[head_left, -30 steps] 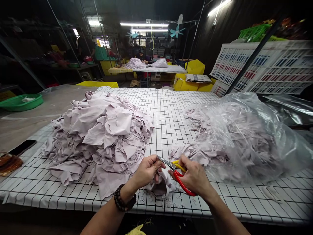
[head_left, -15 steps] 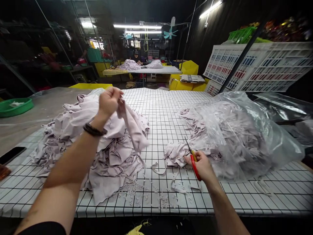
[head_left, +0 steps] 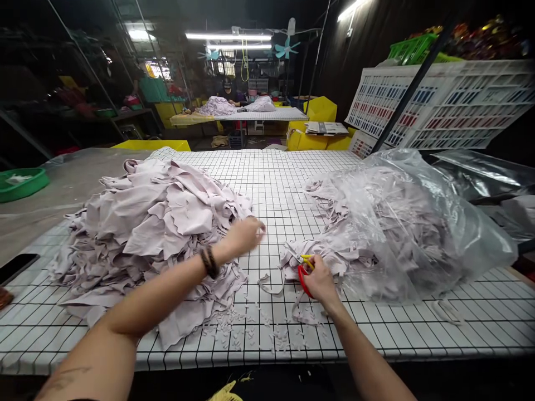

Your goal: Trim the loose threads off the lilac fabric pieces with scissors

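right hand (head_left: 321, 280) closed round red scissors (head_left: 301, 274) | left hand (head_left: 244, 234) blurred, grip can't be told | fingers could get nicked near blades

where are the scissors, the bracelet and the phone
scissors (head_left: 301, 273): head view, on the red handle loop
bracelet (head_left: 208, 262): head view, on the beads atop the wrist
phone (head_left: 15, 268): head view, middle of its dark screen
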The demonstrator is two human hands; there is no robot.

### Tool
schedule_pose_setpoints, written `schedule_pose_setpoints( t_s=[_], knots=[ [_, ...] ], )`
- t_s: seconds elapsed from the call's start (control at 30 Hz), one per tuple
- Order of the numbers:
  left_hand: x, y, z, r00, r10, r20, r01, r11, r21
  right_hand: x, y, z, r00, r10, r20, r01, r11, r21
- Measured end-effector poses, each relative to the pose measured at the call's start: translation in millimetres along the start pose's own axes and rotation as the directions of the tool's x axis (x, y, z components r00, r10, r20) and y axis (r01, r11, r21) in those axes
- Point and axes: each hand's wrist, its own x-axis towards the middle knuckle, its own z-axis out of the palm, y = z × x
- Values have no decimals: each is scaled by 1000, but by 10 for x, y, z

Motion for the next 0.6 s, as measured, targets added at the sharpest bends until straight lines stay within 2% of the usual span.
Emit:
schedule_pose_setpoints(
  t_s=[0.07, 0.1, 0.17, 0.23, 0.3, 0.4, 0.5, 0.6],
  knots=[
    [-165, -31, 581, 982, -11, 189, 0, 998, 57, 2, 55, -78, 999, 31, 8, -31, 998, 49],
    [-223, -58, 805, 975, -15, 223, -2, 997, 75, -11, 87, -122, 999, 39, 16, -40, 997, 59],
    [-283, -114, 1103, 968, -18, 249, -6, 995, 95, -59, 152, -204, 998, 55, 32, -57, 995, 80],
    [-281, -155, 1221, 972, -12, 233, -10, 996, 90, -120, 207, -262, 997, 69, 45, -73, 993, 94],
    [-249, -179, 1200, 978, -4, 208, -9, 998, 63, -170, 238, -294, 996, 83, 42, -87, 991, 103],
    [-219, -200, 1024, 985, -4, 172, 7, 1000, -18, -188, 212, -300, 996, 87, -9, -83, 978, 194],
    [-272, -201, 814, 986, -7, 166, 28, 992, -123, -137, 94, -272, 998, 6, -60, 17, 924, 383],
    [-393, -171, 671, 971, -22, 238, 97, 947, -307, -49, -95, -217, 995, -92, -39, 100, 884, 456]
  ],
)
